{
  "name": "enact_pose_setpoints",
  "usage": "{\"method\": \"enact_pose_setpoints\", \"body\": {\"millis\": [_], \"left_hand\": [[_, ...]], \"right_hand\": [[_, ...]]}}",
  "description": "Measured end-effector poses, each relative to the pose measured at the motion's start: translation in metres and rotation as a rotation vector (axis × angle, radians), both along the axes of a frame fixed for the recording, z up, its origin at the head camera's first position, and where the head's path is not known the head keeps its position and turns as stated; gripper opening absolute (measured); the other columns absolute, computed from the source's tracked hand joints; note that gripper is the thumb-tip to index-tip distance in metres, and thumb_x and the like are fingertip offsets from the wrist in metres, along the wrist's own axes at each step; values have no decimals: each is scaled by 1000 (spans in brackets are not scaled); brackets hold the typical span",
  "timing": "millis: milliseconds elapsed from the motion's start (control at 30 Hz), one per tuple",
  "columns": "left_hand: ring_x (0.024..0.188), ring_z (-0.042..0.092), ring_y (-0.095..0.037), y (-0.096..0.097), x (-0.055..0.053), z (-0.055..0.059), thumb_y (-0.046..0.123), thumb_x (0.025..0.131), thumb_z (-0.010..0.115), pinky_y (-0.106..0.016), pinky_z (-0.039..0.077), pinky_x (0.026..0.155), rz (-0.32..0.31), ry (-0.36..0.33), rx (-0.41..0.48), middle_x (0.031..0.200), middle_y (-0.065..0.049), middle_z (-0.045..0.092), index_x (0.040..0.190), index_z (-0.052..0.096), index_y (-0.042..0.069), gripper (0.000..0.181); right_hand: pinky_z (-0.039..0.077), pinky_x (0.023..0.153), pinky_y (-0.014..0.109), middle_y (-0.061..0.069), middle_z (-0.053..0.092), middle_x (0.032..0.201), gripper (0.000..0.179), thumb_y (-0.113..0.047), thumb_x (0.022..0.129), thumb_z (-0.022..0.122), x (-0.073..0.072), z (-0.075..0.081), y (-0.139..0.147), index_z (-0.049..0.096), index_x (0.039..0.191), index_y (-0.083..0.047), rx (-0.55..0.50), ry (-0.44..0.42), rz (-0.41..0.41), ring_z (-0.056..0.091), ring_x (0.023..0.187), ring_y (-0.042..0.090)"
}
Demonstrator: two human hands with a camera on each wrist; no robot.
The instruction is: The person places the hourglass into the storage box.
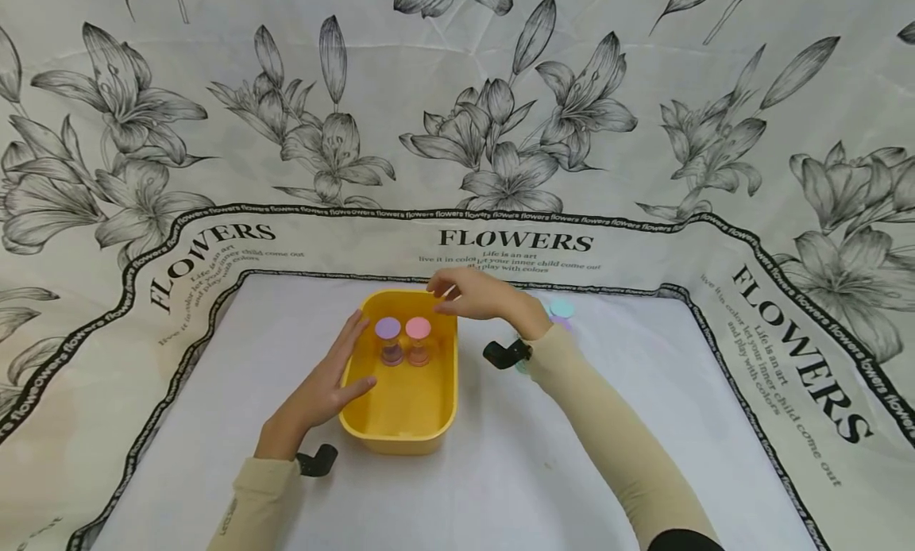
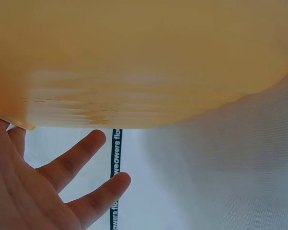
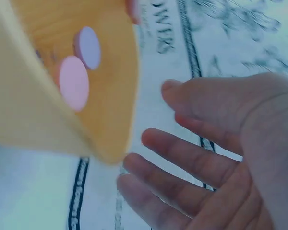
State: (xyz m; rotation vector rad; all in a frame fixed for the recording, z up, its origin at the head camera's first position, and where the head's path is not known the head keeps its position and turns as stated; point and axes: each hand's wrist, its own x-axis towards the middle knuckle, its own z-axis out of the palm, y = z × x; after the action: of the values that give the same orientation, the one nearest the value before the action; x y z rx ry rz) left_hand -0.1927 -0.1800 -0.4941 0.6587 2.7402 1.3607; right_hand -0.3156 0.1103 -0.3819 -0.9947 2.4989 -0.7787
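A yellow plastic bin [image 1: 400, 412] stands on the white cloth. Inside it, upright and side by side, are a purple sand timer [image 1: 388, 329] and a pink sand timer [image 1: 418, 329]. My left hand [image 1: 325, 384] lies at the bin's left rim, its thumb reaching over the inside and the fingers spread along the outer side. In the left wrist view two fingers [image 2: 74, 160] extend apart from the bin wall. Over the far right corner hovers my right hand [image 1: 475, 293], fingers loosely bent and holding nothing. The right wrist view shows its palm bare beside the bin's corner.
Right of the bin, partly hidden by the right wrist, are a teal disc-shaped top [image 1: 561, 308] and a purple piece [image 1: 561, 323]. A floral cloth backdrop [image 1: 500, 138] rises behind the table. Both wrists wear black camera mounts.
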Motion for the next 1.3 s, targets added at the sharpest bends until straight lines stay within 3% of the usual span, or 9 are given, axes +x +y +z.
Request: {"method": "enact_pose_setpoints", "body": {"millis": [200,533,767,1067,1300], "left_hand": [[160,11,-40,-1,1,-1,38,96,64,-70,18,122,8,5,-12,175,-5,-1,166,18,16,87],[160,9,-40,-3,1,-3,38,96,65,-72,17,121,1,16,2,175,-5,-2,166,17,13,88],[160,10,-40,-2,0,-4,39,96,65,-73,18,121,2,9,3,175,-4,-1,166,19,15,86],[159,10,-41,-5,0,-4,37,97,65,-74,18,120,-1,15,-3,175,-4,-2,166,19,15,86],[159,11,-40,-2,0,-4,39,97,64,-72,18,121,2,12,-1,175,-4,-1,166,19,15,86]], "right_hand": [[56,103,45,13,65,134,41,-24,100,67,14,-4,42,60,137,-7,-125,69,-147,62,127,33],[52,107,50,14,60,142,47,-29,100,68,37,-16,104,56,142,-11,-255,46,-382,55,135,35],[51,108,50,14,57,145,51,-30,100,68,58,-43,139,52,145,-11,-372,107,-551,51,139,34],[47,111,56,17,55,147,56,-21,97,72,77,-87,159,50,147,-6,-515,189,-762,47,143,38],[48,108,58,25,52,150,76,-19,95,74,84,-117,170,34,158,-8,-526,157,-829,48,141,42]]}}
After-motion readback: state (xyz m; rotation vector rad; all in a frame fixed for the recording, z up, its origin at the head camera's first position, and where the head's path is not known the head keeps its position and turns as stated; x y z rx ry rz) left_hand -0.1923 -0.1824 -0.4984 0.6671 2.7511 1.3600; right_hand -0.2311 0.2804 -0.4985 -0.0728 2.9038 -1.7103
